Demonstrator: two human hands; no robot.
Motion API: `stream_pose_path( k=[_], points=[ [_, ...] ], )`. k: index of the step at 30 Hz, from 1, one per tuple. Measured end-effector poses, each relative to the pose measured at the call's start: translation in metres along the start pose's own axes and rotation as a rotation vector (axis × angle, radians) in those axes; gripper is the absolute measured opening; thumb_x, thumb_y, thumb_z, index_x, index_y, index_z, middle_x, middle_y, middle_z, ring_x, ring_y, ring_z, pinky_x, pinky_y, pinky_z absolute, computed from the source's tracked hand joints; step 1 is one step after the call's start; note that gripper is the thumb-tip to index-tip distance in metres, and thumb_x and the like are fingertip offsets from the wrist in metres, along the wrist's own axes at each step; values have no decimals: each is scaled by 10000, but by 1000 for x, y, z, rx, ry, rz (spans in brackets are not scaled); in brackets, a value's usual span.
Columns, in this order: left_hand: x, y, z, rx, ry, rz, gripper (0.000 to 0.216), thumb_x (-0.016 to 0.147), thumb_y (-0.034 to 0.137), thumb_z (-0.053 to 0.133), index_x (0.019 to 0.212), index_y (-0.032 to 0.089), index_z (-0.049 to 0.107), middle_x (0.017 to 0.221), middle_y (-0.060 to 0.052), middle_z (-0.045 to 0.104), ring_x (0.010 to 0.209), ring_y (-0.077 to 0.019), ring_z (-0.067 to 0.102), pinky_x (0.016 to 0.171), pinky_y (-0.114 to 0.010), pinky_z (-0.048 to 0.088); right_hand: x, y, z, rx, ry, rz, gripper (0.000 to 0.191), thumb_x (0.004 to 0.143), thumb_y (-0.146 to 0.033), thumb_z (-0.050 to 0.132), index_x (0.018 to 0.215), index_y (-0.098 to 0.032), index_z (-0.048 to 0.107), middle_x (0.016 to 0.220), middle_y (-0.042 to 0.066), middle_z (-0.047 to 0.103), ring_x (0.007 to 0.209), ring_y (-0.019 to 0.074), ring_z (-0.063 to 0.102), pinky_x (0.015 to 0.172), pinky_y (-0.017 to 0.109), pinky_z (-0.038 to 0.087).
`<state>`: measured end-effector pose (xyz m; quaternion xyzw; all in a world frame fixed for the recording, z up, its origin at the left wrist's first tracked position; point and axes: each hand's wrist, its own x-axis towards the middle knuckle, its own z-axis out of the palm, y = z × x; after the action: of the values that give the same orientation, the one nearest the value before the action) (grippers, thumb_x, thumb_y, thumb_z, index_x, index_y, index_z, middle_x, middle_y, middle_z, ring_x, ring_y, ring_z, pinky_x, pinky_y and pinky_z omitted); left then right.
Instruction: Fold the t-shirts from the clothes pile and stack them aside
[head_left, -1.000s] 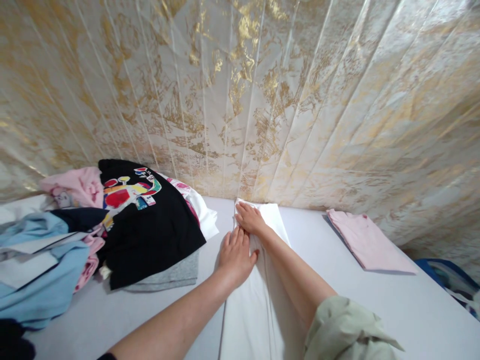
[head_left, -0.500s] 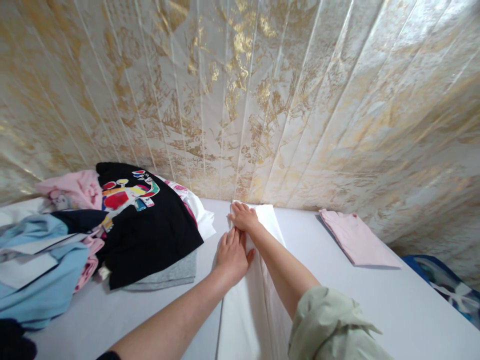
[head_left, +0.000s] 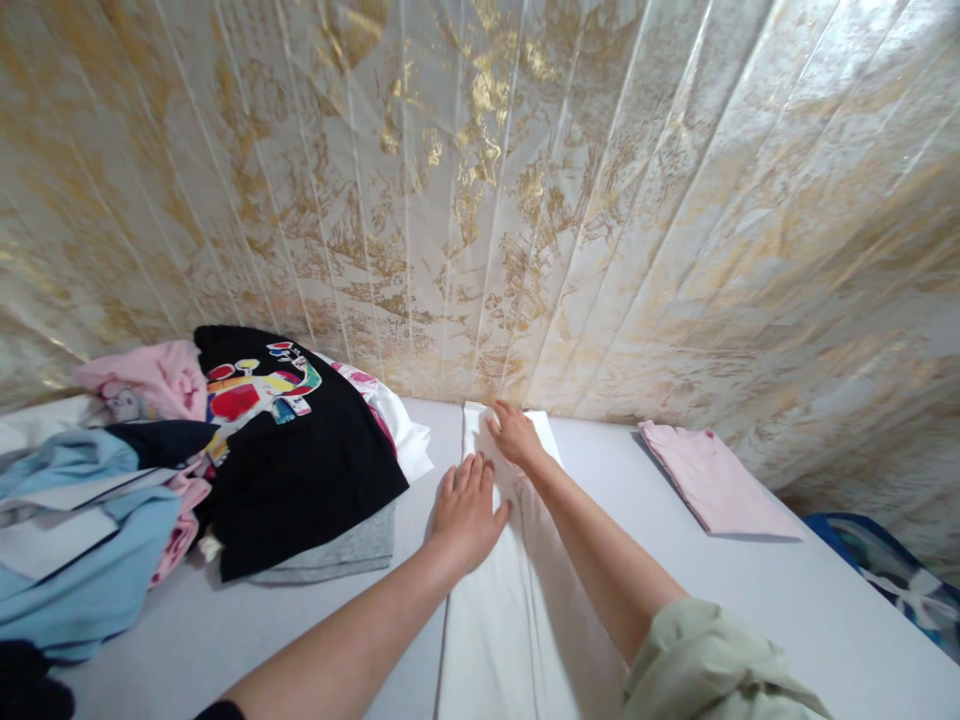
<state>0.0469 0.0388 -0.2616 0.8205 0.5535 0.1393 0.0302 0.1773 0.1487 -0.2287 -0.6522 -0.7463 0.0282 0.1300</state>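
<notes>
A long white folded garment (head_left: 495, 610) lies lengthwise on the white table (head_left: 750, 600), reaching to the wall. My left hand (head_left: 466, 510) lies flat on its left edge, fingers stretched out and open. My right hand (head_left: 515, 436) rests flat near the garment's far end, fingers spread, holding nothing. A pale green sleeve is pushed up on my right arm.
A pile of clothes sits at the left: a black T-shirt with a colourful print (head_left: 292, 450), pink (head_left: 150, 375), light blue (head_left: 75, 540) and grey pieces. A folded pink garment (head_left: 712, 480) lies at the right. A blue bag (head_left: 892, 575) shows beyond the table's right edge. A gold-patterned wall stands behind.
My right hand has slid a little to the right across the far end of the white garment. My left hand has stayed flat on the garment's left edge.
</notes>
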Motion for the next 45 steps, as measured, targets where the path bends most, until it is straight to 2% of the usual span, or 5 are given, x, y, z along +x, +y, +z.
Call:
stream_pose_path(
  k=[9,16,22,34,45],
  points=[
    [-1,1,-1,17,-22,-7,636,948,492,307,1463,121,345,1562,-114,258,1450,-236,206,1175,-438,179,-27,50,13,-91,-39,294,620,960,-489,282,1491,-169,276,1564,107,245,1420,254,220,1122,452,184],
    [-1,-1,-3,-2,-21,21,597,937,510,345,1453,211,371,1560,-117,273,1448,-256,210,1160,-469,192,-31,45,-4,-66,-62,284,584,970,-458,294,1471,-161,323,1569,106,229,1432,252,204,1131,432,188],
    [-1,-3,1,-6,6,34,541,929,496,388,1424,278,412,1555,-126,285,1444,-277,218,1149,-488,184,-73,21,-1,-24,-49,58,524,987,-413,294,1444,-171,376,1522,104,344,1406,213,282,1119,387,246],
    [-5,0,-12,1,-152,74,711,908,585,355,1494,191,275,1581,-154,178,1466,-282,124,1163,-498,116,-92,10,12,-58,8,60,495,996,-361,248,1453,-211,366,1541,38,317,1418,188,248,1145,414,196],
    [-101,17,-51,-74,-402,261,672,889,643,369,1481,336,287,1595,-38,163,1468,-308,88,1152,-583,89,-93,12,10,-23,18,44,492,997,-389,253,1447,-230,374,1526,57,346,1406,208,280,1137,449,220]
  ],
)
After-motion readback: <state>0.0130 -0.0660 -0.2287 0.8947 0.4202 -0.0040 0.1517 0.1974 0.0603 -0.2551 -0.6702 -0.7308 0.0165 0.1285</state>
